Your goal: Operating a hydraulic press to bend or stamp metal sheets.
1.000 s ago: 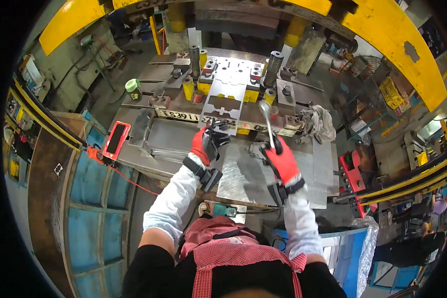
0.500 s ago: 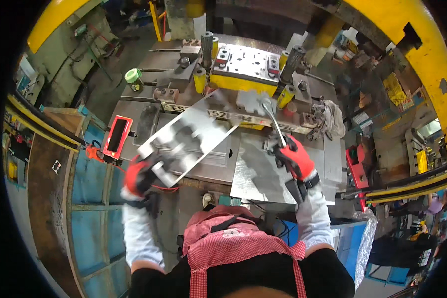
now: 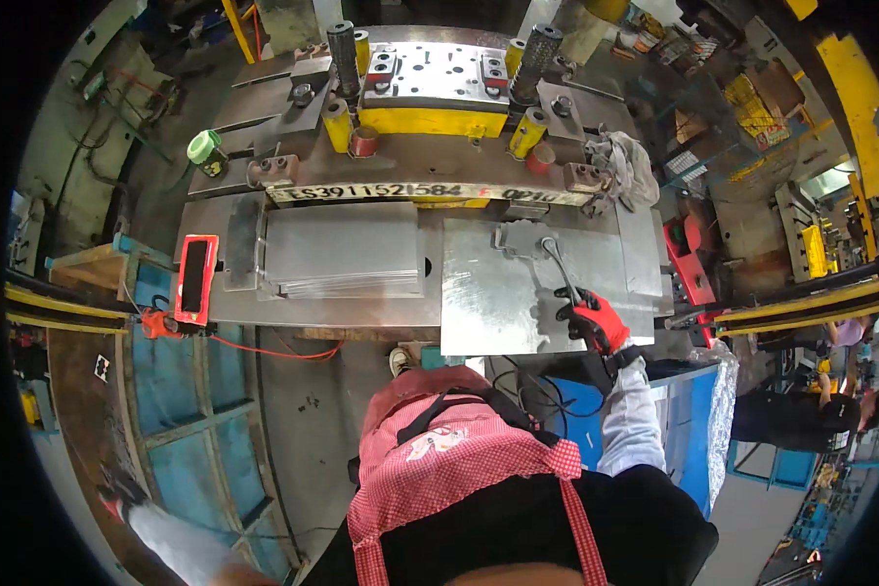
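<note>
My right hand [image 3: 592,322], in a red and black glove, is closed around the handle of a metal rod tool [image 3: 558,262] with a rounded end. That end rests on a small flat metal cut-out [image 3: 523,237] with a jagged outline. Under both lies a shiny sheet metal plate [image 3: 483,303] on the right of the press bed. Far down at the lower left, my left hand [image 3: 119,496] reaches out beside a brown board [image 3: 78,420]. Its dark gloved fingers are blurred, and I cannot make out anything in them.
A stack of grey metal sheets [image 3: 342,244] lies left of the plate. Behind stands a die block [image 3: 435,83] on a yellow base between guide posts [image 3: 343,61]. A red-framed phone [image 3: 196,278], a green-lidded jar [image 3: 206,153] and a grey rag [image 3: 627,168] sit around the bed.
My left hand has swung from above the sheet stack down to the lower left; the cut-through metal sheet it held is out of sight. My right hand has lowered the tool onto the plate.
</note>
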`<state>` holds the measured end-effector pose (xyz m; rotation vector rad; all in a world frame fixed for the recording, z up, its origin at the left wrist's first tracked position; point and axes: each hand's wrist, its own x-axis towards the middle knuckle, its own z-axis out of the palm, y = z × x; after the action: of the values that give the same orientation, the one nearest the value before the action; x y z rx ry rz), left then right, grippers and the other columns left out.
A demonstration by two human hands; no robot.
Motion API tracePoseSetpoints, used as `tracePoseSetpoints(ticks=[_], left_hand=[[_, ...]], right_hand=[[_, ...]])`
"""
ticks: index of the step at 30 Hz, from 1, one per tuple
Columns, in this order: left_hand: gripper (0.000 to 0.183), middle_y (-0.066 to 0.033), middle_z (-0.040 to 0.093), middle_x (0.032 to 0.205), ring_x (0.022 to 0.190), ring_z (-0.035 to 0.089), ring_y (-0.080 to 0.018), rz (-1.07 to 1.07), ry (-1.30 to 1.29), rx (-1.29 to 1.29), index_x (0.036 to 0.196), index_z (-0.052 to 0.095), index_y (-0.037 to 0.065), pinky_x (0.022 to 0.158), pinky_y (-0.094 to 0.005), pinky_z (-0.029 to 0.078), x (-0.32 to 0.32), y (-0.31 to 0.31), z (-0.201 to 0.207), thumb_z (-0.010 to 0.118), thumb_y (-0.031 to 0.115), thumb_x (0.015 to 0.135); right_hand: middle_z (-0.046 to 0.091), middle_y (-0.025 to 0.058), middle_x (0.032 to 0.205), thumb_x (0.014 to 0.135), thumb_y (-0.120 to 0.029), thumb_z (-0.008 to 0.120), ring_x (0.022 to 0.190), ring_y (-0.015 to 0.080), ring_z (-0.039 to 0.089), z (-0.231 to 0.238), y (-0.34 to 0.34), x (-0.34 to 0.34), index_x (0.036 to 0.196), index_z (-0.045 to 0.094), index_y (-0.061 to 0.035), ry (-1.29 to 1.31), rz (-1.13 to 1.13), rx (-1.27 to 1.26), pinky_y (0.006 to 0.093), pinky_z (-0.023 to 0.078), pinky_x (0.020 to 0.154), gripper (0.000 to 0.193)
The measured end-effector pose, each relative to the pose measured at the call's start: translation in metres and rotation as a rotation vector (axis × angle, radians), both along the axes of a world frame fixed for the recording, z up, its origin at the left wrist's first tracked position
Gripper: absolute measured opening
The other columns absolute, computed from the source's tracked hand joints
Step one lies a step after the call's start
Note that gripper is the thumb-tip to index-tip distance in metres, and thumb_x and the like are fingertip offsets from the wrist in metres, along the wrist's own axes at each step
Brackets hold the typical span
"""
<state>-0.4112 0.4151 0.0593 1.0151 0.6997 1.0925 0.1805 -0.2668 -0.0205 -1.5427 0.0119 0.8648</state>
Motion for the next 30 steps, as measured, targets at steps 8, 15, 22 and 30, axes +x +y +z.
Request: tracePoseSetpoints(ticks=[8,15,22,30], left_hand=[[0.035,-0.0072,0.056,0.11,0.098,0.054,-0.0202,-0.255,0.009,-0.19,0.112,0.052,0.007,0.087,-0.0345,0.041,0.179,0.042,-0.133,0.044,0.029,0.087],[0.054,-0.0125,0.054,0.113,0.099,0.055,-0.0226,-0.702,0.383,-0.241,0.125,0.039,0.002,0.085,-0.0347,0.044,0.268,-0.155,-0.11,0.04,0.041,0.088],[0.045,-0.0132,0.057,0.11,0.098,0.056,-0.0215,-1.238,0.477,-0.244,0.124,0.041,0.001,0.085,-0.0346,0.044,0.348,-0.252,-0.078,0.042,0.029,0.09],[0.042,-0.0121,0.056,0.111,0.1,0.054,-0.0242,-1.107,-0.078,-0.597,0.123,0.042,0.007,0.091,-0.0373,0.041,0.417,-0.293,-0.092,0.039,0.034,0.091]], right_hand=[[0.058,0.0047,0.075,0.08,-0.01,0.055,0.05,0.0091,0.046,-0.05,-0.016,0.038,0.111,0.051,-0.0045,-0.07,0.006,-0.16,0.0251,0.039,0.045,0.032],[0.059,0.0058,0.076,0.077,-0.007,0.056,0.052,0.0084,0.049,0.019,0.042,0.005,0.12,0.047,-0.0075,-0.163,0.046,0.025,0.0231,0.043,0.049,0.043],[0.056,0.007,0.073,0.074,-0.028,0.061,0.065,0.0157,0.051,0.01,0.17,0.06,0.107,0.052,-0.0015,-0.578,0.654,-0.186,0.0308,0.043,0.061,0.044],[0.052,-0.0012,0.068,0.075,-0.013,0.064,0.061,0.006,0.048,0.006,0.185,0.056,0.113,0.051,-0.0028,-0.203,0.458,0.156,0.0235,0.042,0.05,0.041]])
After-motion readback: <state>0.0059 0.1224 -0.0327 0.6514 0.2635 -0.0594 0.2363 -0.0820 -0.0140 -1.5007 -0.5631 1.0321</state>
